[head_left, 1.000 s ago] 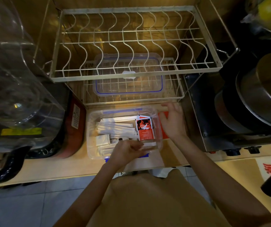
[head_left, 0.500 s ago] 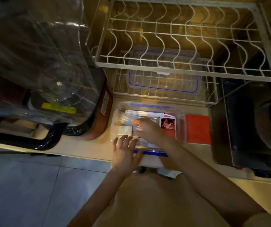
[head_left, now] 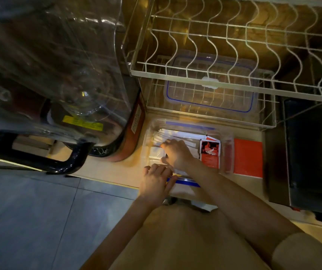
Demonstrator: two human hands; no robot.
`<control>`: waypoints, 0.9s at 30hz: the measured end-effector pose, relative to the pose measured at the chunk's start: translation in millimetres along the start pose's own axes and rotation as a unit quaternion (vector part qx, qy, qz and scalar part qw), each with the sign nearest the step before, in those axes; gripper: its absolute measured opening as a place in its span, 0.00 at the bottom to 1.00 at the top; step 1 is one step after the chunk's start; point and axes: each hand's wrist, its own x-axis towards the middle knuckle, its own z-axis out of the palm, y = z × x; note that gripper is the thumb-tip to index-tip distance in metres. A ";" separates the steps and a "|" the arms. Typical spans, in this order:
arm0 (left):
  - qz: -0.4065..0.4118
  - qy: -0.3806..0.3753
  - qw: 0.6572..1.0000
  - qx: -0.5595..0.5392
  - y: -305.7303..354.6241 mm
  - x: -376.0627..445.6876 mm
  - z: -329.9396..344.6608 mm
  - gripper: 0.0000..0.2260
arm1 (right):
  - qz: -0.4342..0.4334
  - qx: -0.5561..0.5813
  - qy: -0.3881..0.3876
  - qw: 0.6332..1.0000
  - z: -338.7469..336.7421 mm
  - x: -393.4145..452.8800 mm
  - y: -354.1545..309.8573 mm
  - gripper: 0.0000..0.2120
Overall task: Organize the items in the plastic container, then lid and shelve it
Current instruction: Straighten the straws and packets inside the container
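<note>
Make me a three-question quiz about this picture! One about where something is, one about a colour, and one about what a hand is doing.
1. Where is the lid?
A. on the box
B. on the lower wire rack
C. on the floor

2. What colour is the flat packet right of the box?
A. red
B. green
C. white

3. What is the right hand doing?
A. lifting the lid
B. hanging at the person's side
C. reaching among the white packets inside the box

Answers: 1 B, the lid lies behind the rack's wires. 2 A, it is plain red. 3 C, its fingers are down on the packets, while the left hand is at the box's near edge.
</note>
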 end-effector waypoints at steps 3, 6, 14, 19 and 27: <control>-0.003 0.005 1.000 -0.001 -2.1 0.1 4.6 0.20 | 0.007 0.063 0.025 0.998 -8.5 -3.9 3.7 0.21; -0.009 -0.001 1.000 0.004 1.7 1.6 3.8 0.26 | 0.033 0.175 0.068 0.982 -25.7 -18.7 10.6 0.17; 0.029 -0.049 0.998 -0.025 22.8 18.1 6.1 0.21 | 0.150 0.345 0.241 0.895 -64.6 -87.1 55.5 0.17; 0.098 -0.039 0.994 0.000 39.9 30.5 10.5 0.27 | 0.258 0.382 0.324 0.826 -56.6 -126.6 86.3 0.19; 0.106 -0.047 0.993 0.032 38.9 35.4 18.6 0.35 | 0.431 0.322 0.354 0.765 -14.6 -147.7 119.4 0.17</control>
